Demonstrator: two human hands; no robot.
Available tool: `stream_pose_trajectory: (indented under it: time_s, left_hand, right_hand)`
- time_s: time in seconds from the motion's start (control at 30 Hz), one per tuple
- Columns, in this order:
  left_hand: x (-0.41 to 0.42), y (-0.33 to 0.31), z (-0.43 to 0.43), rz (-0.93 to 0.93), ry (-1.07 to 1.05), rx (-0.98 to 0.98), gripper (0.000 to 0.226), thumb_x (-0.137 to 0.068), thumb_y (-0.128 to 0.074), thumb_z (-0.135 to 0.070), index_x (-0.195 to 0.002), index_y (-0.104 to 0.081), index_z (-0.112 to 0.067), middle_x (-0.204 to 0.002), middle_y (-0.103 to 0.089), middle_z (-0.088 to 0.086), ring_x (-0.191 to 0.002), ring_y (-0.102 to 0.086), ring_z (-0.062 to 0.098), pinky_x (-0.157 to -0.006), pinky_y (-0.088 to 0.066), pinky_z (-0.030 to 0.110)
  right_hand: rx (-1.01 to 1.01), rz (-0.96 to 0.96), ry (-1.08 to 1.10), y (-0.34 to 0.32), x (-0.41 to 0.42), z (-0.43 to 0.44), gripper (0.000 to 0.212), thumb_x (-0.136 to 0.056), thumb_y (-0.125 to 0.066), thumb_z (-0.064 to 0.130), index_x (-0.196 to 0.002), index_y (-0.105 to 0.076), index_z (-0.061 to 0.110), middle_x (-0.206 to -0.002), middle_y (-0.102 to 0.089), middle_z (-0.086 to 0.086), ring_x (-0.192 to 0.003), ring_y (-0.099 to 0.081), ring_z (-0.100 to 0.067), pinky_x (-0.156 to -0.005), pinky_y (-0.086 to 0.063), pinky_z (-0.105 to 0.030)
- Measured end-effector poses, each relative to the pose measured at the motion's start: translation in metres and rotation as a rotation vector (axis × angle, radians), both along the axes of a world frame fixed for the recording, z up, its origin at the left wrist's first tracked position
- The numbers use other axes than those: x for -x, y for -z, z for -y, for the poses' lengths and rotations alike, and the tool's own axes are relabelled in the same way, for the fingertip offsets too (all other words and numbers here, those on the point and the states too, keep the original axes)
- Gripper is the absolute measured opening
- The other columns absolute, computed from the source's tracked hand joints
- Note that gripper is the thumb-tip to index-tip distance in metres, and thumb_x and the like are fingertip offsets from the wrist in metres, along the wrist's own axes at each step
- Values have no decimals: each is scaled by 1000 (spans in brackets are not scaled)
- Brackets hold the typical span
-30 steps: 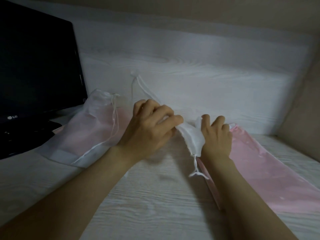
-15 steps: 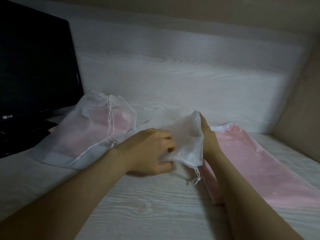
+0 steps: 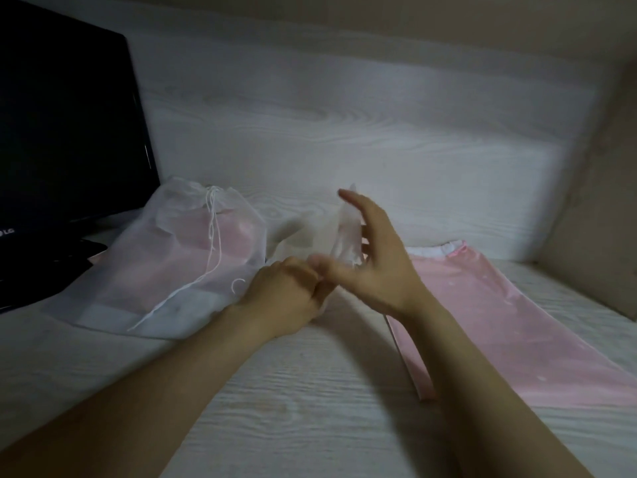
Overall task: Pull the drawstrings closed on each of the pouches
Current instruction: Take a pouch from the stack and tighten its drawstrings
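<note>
- Both hands are meeting over the middle of the desk [image 3: 310, 391]. The left hand [image 3: 286, 291] is curling its fingers round the lower end of the small sheer pouch [image 3: 344, 236], while the right hand [image 3: 379, 267] is laying straight, spread fingers along its side.
- Judging by this, the left is anchoring the fabric while the right is steadying it to find the cord. Blur is hiding the cord itself.
- Its long axis is standing nearly upright off the desk. I cannot tell which end is the mouth.
- Just beside the left hand, toward the left edge, the larger sheer pouch [image 3: 193, 257] is lying cinched, its gathered mouth pointing to the back edge.
- Along the right side, the pink satin bag [image 3: 499, 322] is stretching toward the front right corner.
- At the back left corner, the monitor [image 3: 62, 132] is standing dark.
</note>
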State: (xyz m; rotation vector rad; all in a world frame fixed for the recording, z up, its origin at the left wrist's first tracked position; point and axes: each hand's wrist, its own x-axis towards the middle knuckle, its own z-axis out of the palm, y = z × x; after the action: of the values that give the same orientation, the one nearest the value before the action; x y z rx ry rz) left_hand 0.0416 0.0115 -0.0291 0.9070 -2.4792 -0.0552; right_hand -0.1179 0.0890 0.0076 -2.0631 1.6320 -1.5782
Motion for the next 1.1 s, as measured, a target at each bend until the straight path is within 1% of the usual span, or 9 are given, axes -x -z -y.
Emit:
stream_pose_trajectory:
  time_s: [0.1,0.3,0.43,0.5,0.6,0.7,0.87,1.0,1.1]
  left_hand:
    - [-6,-1,4,-50,17,-62,37,-99,-33,-61,-97,-57,-33,-88,-70,-8,-80,-68,19,-69,-55,37]
    - [-12,-5,8,-109,-33,-6,40,-92,-57,-70,-113,-62,-37,-91,-68,-18,-83,-66,7,-72,-56,33]
    - [-20,-7,14,-100,-61,25,51,-86,-63,-74,-119,-67,-35,-106,-70,-16,-93,-65,8,-79,-54,30]
    - [-23,-6,21,-83,-113,99,52,-88,-64,-73,-115,-71,-29,-111,-71,-10,-101,-64,15,-84,-48,32]
    - [-26,-5,28,17,-214,153,45,-96,-58,-66,-111,-71,-25,-114,-65,0,-108,-60,26,-90,-48,40]
    - [-27,-3,32,-3,-318,176,30,-105,-54,-45,-119,-65,-21,-123,-54,7,-111,-51,33,-90,-48,45]
    - [-28,-5,37,-251,-305,102,16,-110,-48,-26,-116,-49,-11,-112,-48,14,-88,-61,39,-76,-54,52]
    - [-31,-5,46,-415,-360,-95,21,-111,-44,-38,-112,-48,-17,-100,-70,11,-86,-69,38,-78,-59,52]
    - [-30,-9,48,-719,-248,-283,22,-110,-53,-35,-112,-54,-14,-71,-73,6,-66,-74,26,-67,-62,44]
  right_hand:
    - [-69,-178,-1,5,2,5,96,-67,-93,46,-148,-42,47,-164,-28,7,-152,-32,-12,-112,-46,-37]
    - [113,-141,138,10,7,12,60,-81,-87,43,-135,-64,33,-128,-59,8,-93,-65,2,-75,-52,-11]
    - [217,-94,226,13,11,16,46,-89,-81,36,-130,-63,25,-112,-68,5,-62,-69,-7,-68,-55,-21]
    - [264,-24,289,13,16,19,33,-94,-76,30,-124,-64,24,-108,-69,6,-61,-69,-8,-66,-55,-26]
    - [309,58,362,12,22,20,21,-97,-71,22,-117,-67,19,-103,-69,2,-71,-66,-14,-63,-43,-8]
    - [298,139,438,12,24,21,17,-99,-68,22,-116,-68,17,-97,-69,0,-75,-66,-9,-65,-41,-5]
    - [284,301,515,8,26,18,16,-99,-62,27,-113,-67,21,-84,-68,8,-74,-62,-6,-65,-41,-12]
    - [232,477,462,6,28,14,10,-98,-62,26,-104,-68,22,-64,-60,5,-57,-52,-9,-62,-44,-27]
    - [80,881,254,-1,32,11,4,-96,-65,18,-94,-68,18,-54,-44,8,-48,-36,-12,-46,-36,-26]
